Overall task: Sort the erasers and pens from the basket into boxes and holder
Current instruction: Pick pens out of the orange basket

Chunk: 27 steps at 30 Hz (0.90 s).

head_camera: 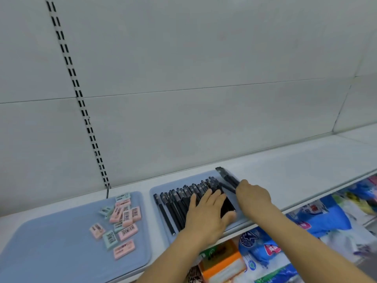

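A row of several black pens [175, 203] lies side by side in the right-hand blue tray [183, 178] on the white shelf. My left hand [206, 215] lies flat on the pens with straight fingers, pressing them. My right hand [253, 196] grips a small bunch of black pens [226, 176] that points up and away over the tray's far right corner. Several pink and mint-green erasers [120, 219] lie scattered in the larger blue tray [51, 242] on the left.
The white shelf [295, 170] runs to the right along a white back wall with a slotted black rail [81, 111]. Below the shelf edge sit packaged goods: an orange box [222, 260] and blue-and-white packs [318, 227].
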Tool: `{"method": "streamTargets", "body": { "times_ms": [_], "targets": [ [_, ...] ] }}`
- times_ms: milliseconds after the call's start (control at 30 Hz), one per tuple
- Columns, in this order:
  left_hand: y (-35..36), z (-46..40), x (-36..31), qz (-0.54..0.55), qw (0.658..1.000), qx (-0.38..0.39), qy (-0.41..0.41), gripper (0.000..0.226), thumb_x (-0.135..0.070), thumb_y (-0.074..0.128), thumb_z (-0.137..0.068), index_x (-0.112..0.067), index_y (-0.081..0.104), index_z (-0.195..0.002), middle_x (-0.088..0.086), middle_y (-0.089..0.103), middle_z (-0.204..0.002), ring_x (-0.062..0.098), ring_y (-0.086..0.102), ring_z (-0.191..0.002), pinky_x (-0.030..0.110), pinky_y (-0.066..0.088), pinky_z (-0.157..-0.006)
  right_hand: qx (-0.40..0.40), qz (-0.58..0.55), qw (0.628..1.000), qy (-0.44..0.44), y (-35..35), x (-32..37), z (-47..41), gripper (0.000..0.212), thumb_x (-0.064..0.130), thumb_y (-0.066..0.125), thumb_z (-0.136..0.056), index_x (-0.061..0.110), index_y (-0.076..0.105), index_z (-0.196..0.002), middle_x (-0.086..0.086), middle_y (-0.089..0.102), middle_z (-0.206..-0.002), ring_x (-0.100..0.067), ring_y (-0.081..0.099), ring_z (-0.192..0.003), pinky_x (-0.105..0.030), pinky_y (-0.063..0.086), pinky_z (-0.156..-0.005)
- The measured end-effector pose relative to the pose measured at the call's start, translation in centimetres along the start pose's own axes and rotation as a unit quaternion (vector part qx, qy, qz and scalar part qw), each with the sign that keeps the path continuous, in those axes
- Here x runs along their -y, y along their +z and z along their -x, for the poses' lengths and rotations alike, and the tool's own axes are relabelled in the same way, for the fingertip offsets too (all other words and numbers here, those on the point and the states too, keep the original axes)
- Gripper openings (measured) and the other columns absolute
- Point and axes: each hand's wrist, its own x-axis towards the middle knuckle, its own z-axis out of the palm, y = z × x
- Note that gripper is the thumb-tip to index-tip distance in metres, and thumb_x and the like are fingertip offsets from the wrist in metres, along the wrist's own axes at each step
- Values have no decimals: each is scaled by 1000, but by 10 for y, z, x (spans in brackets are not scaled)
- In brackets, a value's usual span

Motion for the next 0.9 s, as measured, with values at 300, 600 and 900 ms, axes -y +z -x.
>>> {"method": "streamTargets", "body": {
  "times_ms": [300, 600, 900],
  "targets": [
    [-2, 4, 12, -16, 1000, 2, -9, 102, -76, -8, -65, -30, 7, -155, -13, -4, -162, 8, -7, -149, 43, -16, -116, 94, -242, 962, -88, 12, -32, -13, 44, 45, 59, -89, 21, 50, -124, -2, 57, -125, -19, 54, -111, -36, 46, -96],
    [-9, 15, 27, -9, 1000, -28, 8, 72, -64, 25, -96, -28, 4, -155, -12, -5, -162, 6, -11, -148, 38, -15, -118, -34, -287, 952, -100, 41, -3, 9, 52, 39, 33, -104, 19, 26, -152, 3, 15, -161, -16, 15, -146, -29, 15, -116],
    [-63, 110, 97, 76, 954, -289, 11, 52, -61, 28, -95, -35, 48, -135, -18, 49, -136, 0, 33, -132, 26, 6, -118, -316, -395, 840, -196, 8, 93, 55, 38, 41, 41, -96, 25, 62, -123, 13, 54, -126, -2, 49, -116, -17, 41, -93]
  ]
}}
